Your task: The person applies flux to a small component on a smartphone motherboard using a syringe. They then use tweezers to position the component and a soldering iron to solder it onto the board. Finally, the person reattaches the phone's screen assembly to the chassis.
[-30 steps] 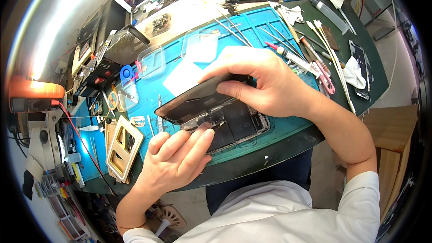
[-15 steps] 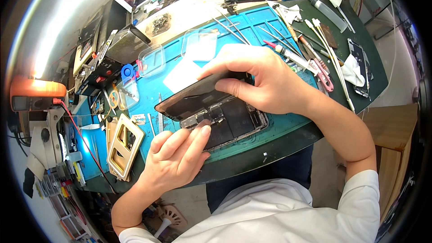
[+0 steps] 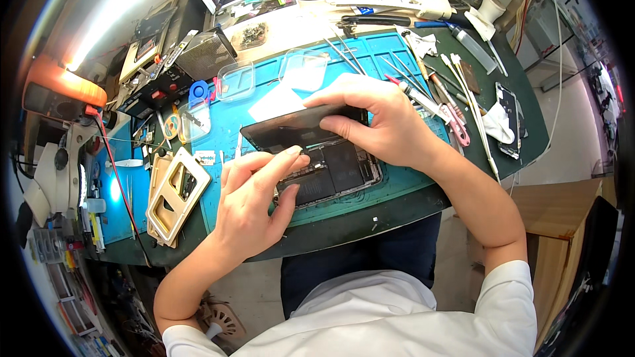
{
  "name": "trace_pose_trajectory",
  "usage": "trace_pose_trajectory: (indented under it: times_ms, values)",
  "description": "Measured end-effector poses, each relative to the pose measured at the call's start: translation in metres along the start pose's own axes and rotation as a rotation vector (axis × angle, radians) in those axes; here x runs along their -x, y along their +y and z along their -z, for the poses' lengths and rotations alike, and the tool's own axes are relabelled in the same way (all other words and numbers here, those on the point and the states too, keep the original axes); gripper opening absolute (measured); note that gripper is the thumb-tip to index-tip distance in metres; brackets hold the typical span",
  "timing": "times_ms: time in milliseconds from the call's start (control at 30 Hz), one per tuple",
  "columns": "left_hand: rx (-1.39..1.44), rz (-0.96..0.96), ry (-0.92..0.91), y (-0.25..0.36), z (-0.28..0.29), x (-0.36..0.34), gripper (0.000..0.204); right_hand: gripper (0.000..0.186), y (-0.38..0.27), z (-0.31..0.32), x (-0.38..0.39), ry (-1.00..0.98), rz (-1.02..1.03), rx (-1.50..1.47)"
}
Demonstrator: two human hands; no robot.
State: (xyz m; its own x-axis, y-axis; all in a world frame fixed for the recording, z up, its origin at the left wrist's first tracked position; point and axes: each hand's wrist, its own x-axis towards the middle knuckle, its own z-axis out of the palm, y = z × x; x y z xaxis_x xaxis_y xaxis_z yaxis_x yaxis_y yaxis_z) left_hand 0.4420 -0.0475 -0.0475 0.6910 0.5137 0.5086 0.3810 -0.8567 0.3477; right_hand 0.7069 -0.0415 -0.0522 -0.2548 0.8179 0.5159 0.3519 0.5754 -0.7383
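An opened smartphone lies on the blue work mat, its dark inner parts (image 3: 331, 175) facing up. The phone's screen (image 3: 291, 125) is tilted up along the far long side. My right hand (image 3: 377, 116) pinches that screen by its right end, thumb on the inner face and fingers behind. My left hand (image 3: 254, 198) is over the phone's left end, fingertips close to the raised screen and thumb apart from them. Nothing clear shows in its fingers, which hide the phone's left end. A white sheet (image 3: 274, 102) lies behind the screen.
Two clear plastic trays (image 3: 236, 82) stand beyond the sheet. Tweezers, a syringe (image 3: 423, 99) and swabs lie to the right, near another phone part (image 3: 508, 119). A cream frame-shaped holder (image 3: 178, 195) is at the left, with an orange multimeter (image 3: 66, 89) farther left.
My left hand has lifted from the phone's inside toward the raised screen, its thumb now spread away. My right hand still holds the screen up. The whole view has shifted slightly.
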Motion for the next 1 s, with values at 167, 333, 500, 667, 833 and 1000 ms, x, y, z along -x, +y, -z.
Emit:
trace_pose_trajectory:
  times_ms: [167,333,500,667,833,1000]
  values:
    - [-0.074,-0.041,-0.065,0.006,-0.003,0.003,0.067,0.032,0.002,-0.004,0.003,0.031,0.027,0.029]
    - [-0.126,-0.050,-0.118,0.006,-0.004,0.003,0.069,0.031,0.005,-0.004,0.004,0.066,0.069,0.036]
    - [-0.129,-0.035,-0.136,0.002,-0.004,0.004,0.070,0.030,0.006,-0.004,0.004,0.063,0.064,0.067]
    - [-0.122,-0.060,-0.053,0.001,-0.002,0.000,0.060,0.030,0.007,-0.003,0.004,0.072,0.054,0.028]
    - [-0.147,-0.054,0.131,-0.009,0.006,-0.017,0.049,0.028,0.005,-0.003,0.003,0.052,0.033,0.036]
    - [-0.065,0.291,0.231,-0.008,0.006,-0.035,0.082,0.024,0.000,-0.003,0.003,0.040,-0.025,0.014]
